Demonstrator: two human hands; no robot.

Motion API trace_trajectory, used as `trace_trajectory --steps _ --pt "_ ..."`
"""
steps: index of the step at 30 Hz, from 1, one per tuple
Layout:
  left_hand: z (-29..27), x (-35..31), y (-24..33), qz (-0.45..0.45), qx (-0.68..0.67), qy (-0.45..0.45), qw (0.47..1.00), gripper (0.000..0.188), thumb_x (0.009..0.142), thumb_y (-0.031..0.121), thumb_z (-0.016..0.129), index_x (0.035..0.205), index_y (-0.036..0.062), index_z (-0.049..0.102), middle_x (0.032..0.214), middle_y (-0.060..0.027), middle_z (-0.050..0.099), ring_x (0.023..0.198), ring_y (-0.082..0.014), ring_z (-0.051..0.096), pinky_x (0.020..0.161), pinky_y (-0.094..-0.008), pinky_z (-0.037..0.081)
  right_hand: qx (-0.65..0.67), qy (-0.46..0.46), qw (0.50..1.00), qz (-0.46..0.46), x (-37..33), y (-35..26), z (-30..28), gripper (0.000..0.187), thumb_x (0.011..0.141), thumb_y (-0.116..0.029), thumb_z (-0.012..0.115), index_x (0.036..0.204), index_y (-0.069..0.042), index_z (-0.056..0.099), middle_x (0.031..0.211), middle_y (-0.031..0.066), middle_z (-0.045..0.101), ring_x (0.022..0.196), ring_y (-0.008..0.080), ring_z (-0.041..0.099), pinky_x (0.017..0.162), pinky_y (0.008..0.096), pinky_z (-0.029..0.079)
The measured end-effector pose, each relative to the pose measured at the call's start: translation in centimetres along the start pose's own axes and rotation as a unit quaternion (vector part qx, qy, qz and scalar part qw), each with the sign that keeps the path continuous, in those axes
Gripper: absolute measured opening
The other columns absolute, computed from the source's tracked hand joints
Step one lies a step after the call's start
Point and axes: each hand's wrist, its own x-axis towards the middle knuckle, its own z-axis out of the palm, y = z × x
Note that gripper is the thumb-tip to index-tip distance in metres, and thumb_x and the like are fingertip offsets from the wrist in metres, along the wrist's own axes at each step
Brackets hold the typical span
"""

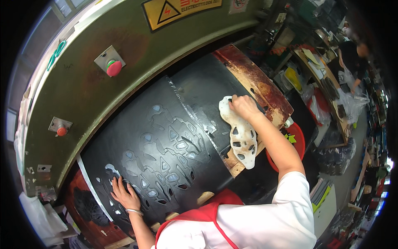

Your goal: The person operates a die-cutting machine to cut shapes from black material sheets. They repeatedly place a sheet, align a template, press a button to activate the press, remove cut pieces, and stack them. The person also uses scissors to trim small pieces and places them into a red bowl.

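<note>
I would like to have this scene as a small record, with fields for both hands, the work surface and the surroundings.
Left hand: fingers spread, on the black sheet
Right hand: holding the upper end of a white plate with holes
Black sheet: many cut shapes
Green panel: two red buttons
Right side: red tub

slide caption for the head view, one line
The right hand grips one end of a white holed plate; the left hand rests on a black sheet with cut shapes.
</note>
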Motion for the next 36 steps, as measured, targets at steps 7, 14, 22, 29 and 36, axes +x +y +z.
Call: trace_trajectory --steps 7,14,22,29,36 --pt "-0.1 -0.1 0.1 0.002 -0.001 0.004 1.000 0.043 0.096 0.020 0.052 0.139 0.0120 0.051 0.153 -0.0102 0.039 0.144 -0.0291 0.032 0.116 -0.0591 0.013 -0.020 0.149 0.989 0.002 -1.1 0.4 2.4 0.033 0.086 -0.027 0.069 0.067 -0.003 0.057 0.054 0.0182 0.061 0.053 0.0343 0.067 0.050 0.0420 0.056" --pt "-0.2 0.0 0.1 -0.004 -0.002 0.000 1.000 0.044 0.096 0.020 0.053 0.139 0.0127 0.051 0.153 -0.0105 0.040 0.144 -0.0294 0.033 0.116 -0.0587 0.013 0.024 0.223 0.972 0.076 -1.7 2.0 2.2 0.016 0.091 -0.017 0.063 0.089 0.000 0.063 0.071 0.0192 0.067 0.064 0.0362 0.068 0.058 0.0450 0.055" --pt "0.1 0.1 -0.2 0.018 0.003 0.020 1.000 0.044 0.095 0.020 0.056 0.138 0.0132 0.052 0.151 -0.0102 0.042 0.142 -0.0297 0.036 0.114 -0.0605 0.018 0.288 0.254 0.906 0.179 -5.4 -2.5 -1.9 0.020 0.089 -0.009 0.067 0.104 0.004 0.067 0.097 0.0192 0.070 0.083 0.0282 0.071 0.072 0.0360 0.055" --pt "-3.5 2.0 6.6 0.067 -0.057 0.045 0.995 0.043 0.084 0.014 0.068 0.127 0.0083 0.060 0.132 -0.0161 0.055 0.123 -0.0356 0.051 0.106 -0.0536 0.035 0.534 -0.046 0.830 0.155 -14.6 -13.2 -2.4 0.055 0.089 -0.008 0.070 0.139 -0.002 0.050 0.097 0.0125 0.067 0.078 0.0164 0.065 0.068 0.0298 0.055" --pt "-1.4 1.7 22.5 0.413 -0.323 -0.057 0.850 0.055 0.071 0.022 0.081 0.120 0.0046 0.063 0.107 -0.0127 0.060 0.102 -0.0323 0.056 0.087 -0.0411 0.045 0.870 -0.145 0.462 0.091 -12.7 -12.9 -2.7 0.082 0.091 0.001 0.062 0.157 -0.005 0.014 0.121 0.0120 0.063 0.111 0.0142 0.057 0.100 0.0294 0.042"
